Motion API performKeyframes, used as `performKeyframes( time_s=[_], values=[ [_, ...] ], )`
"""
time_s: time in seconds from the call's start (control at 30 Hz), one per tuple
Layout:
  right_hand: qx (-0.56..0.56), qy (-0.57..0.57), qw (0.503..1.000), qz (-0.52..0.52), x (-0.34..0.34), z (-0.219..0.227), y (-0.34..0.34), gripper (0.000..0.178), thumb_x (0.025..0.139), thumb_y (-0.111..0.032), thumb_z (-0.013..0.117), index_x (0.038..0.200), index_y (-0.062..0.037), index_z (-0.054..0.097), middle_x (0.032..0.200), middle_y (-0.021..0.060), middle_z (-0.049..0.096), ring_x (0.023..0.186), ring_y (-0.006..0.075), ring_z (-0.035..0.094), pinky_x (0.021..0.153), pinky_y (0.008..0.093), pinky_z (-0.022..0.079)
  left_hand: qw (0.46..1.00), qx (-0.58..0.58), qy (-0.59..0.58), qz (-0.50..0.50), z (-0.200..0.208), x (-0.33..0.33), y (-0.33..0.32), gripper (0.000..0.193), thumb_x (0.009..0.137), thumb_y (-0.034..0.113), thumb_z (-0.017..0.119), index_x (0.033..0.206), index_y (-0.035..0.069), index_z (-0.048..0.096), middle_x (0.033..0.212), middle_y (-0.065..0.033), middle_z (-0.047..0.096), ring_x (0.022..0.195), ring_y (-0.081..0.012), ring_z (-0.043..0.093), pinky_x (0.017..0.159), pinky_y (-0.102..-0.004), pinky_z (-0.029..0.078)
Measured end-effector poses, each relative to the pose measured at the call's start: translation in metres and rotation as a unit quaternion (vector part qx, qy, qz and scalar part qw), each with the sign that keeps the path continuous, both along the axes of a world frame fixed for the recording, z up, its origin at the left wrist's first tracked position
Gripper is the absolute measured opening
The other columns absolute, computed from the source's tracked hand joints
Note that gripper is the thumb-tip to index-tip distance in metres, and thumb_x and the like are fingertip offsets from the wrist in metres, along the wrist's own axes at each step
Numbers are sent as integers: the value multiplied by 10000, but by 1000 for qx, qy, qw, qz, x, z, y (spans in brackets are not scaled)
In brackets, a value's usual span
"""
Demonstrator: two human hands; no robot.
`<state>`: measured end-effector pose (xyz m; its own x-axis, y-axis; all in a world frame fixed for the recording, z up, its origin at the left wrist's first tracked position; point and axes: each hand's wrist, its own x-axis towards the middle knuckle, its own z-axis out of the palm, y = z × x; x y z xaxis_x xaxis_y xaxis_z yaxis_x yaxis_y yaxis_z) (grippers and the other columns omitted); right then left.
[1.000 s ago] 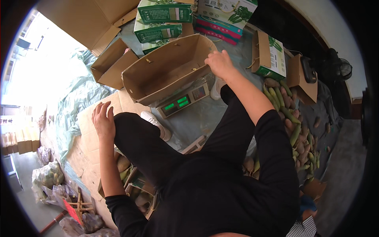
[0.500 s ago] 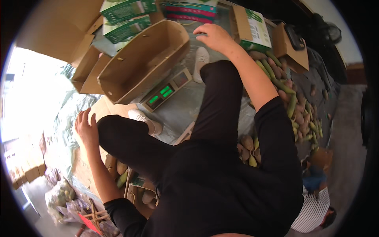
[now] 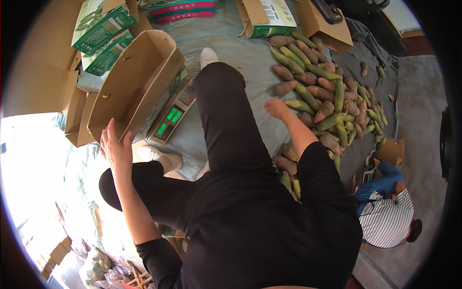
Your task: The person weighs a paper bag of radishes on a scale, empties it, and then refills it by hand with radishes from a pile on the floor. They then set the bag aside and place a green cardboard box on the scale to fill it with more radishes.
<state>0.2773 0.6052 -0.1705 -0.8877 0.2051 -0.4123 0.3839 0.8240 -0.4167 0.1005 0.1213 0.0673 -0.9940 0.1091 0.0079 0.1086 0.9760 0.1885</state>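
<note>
My left hand [image 3: 117, 149] is open, its fingers spread at the near corner of an open cardboard box [image 3: 137, 79]; I cannot tell whether they touch it. That box rests on a scale [image 3: 169, 118] with a lit green display. On the right, my right hand [image 3: 277, 109] hovers low beside a pile of long green radishes [image 3: 339, 96] and reddish-brown roots [image 3: 325, 111]. Its back faces up and its fingers are mostly hidden. The closest piece to it is a green radish [image 3: 298, 105]. The box looks empty inside.
Green-and-white cartons [image 3: 103, 24] are stacked at the far left, and another carton [image 3: 272, 19] stands beyond the pile. A brown box [image 3: 327, 24] holds a dark object. Plastic sheeting [image 3: 240, 43] covers the floor. A person in a striped shirt [image 3: 387, 216] sits at the right.
My right hand has come down from beside the far carton to the edge of the pile. My left hand has moved up to the box corner. The view has shifted toward the right.
</note>
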Motion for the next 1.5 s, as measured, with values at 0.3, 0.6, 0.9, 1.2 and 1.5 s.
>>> performKeyframes(
  time_s=[0.3, 0.6, 0.9, 1.2, 1.5],
  values=[
    [-9, -94, 996, -1, 98, -53, -35, 292, 825, -235, 443, 771, -37, 650, 836, 191, 637, 817, 388, 593, 753, 462, 474, 985, -157, -29, 66, -53, -19, 5, 323, 773, 320, 636, 1064, 180, 619, 1068, -21, 635, 1036, -239, 552, 939, -476, 319],
    [-3, -174, 985, 11, 147, -35, -17, 235, 794, -196, 500, 869, -49, 668, 933, 179, 641, 909, 339, 602, 784, 422, 488, 980, -184, -49, 60, -69, -27, -16, 337, 778, 341, 616, 1065, 165, 617, 1063, -50, 640, 1031, -246, 567, 897, -478, 337],
    [103, -378, 911, -128, 213, -25, 16, 199, 861, -154, 519, 983, -54, 639, 1040, 155, 625, 1019, 330, 583, 860, 420, 471, 997, -77, -25, -1, -89, -35, -29, 184, 772, 246, 632, 910, 125, 628, 879, -83, 662, 862, -270, 623, 723, -430, 397],
    [192, -295, 935, 44, 172, -6, -23, 315, 811, -149, 543, 1126, -157, 541, 1227, 56, 471, 1176, 263, 441, 886, 408, 443, 991, -109, -50, 67, -87, -33, -34, 265, 754, 289, 646, 978, 149, 632, 888, -67, 673, 883, -263, 627, 751, -418, 413],
    [207, -306, 886, 280, 188, -27, -24, 348, 779, -184, 602, 1125, -184, 562, 1172, 32, 505, 1139, 251, 455, 861, 455, 401, 991, -124, -26, 51, -61, -24, 3, 233, 754, 249, 649, 960, 139, 640, 965, -81, 659, 950, -279, 606, 810, -459, 388]
  ],
)
